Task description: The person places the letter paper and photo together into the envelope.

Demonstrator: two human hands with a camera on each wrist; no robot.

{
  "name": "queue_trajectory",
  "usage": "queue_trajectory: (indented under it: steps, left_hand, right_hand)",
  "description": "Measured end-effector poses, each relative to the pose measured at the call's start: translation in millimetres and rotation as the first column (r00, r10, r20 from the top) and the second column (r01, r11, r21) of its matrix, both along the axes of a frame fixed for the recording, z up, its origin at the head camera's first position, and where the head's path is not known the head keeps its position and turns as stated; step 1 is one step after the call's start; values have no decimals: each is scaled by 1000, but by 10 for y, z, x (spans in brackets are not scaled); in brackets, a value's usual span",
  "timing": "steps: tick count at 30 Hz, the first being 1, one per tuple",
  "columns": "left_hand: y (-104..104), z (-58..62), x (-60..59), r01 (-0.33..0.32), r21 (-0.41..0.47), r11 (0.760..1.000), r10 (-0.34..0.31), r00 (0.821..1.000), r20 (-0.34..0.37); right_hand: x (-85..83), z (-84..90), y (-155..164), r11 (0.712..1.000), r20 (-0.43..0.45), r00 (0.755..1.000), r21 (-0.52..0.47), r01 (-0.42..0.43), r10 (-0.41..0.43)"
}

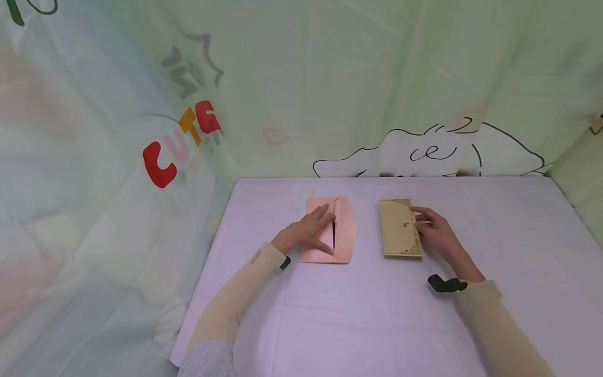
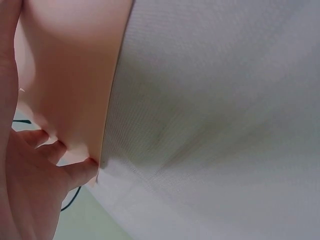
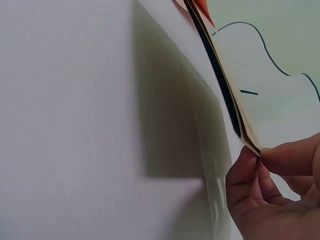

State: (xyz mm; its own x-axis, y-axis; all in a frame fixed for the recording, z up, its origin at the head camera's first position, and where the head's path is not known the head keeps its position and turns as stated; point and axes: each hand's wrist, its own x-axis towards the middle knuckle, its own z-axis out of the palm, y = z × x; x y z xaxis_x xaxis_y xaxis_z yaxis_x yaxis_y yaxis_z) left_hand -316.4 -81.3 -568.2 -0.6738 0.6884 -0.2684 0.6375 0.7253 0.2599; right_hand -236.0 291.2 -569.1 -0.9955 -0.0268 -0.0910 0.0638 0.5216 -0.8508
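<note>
A pink envelope (image 1: 347, 230) lies on the table with its flap unfolded to the right and a dark slit along its opening. Spread over its body, my left hand (image 1: 308, 229) presses with thumb and fingers near that slit. The left wrist view shows fingertips of the left hand (image 2: 37, 172) against the envelope (image 2: 75, 75). To the right, a tan card (image 1: 397, 229) with dark ornamental corners is held by its right edge in my right hand (image 1: 435, 234). In the right wrist view, thumb and fingers of the right hand (image 3: 280, 187) pinch the folded card (image 3: 222, 75) above the table.
A pale lilac cloth covers the table (image 1: 348, 319). Behind it hangs a light green curtain (image 1: 301, 78) with printed drawings, and colourful lettering (image 1: 181, 144) shows at the left. Dark wristbands (image 1: 446, 284) sit on both sleeves.
</note>
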Motion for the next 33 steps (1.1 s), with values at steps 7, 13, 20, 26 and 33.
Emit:
queue_trajectory:
  steps: [7,13,20,26,33]
  left_hand:
    - [-7,19,12,0,-7,1000,0,1000,-2]
    - [-8,21,9,-4,-14,1000,4,1000,4]
    - [-8,4,-8,1,-5,1000,-1,1000,5]
    - [-18,-24,-22,13,12,1000,-13,1000,-3]
    - [-17,-1,-14,20,17,1000,-20,1000,-4]
  right_hand:
    - [-61,-18,-151,999,-3,1000,-25,-23,23]
    - [-95,0,-286,997,5,999,-65,-38,39]
    - [-128,24,-452,993,-11,998,-106,-60,59]
    - [-167,-12,-571,991,3,998,-117,-66,66]
    - [-202,-89,-699,990,-22,997,-116,-77,75]
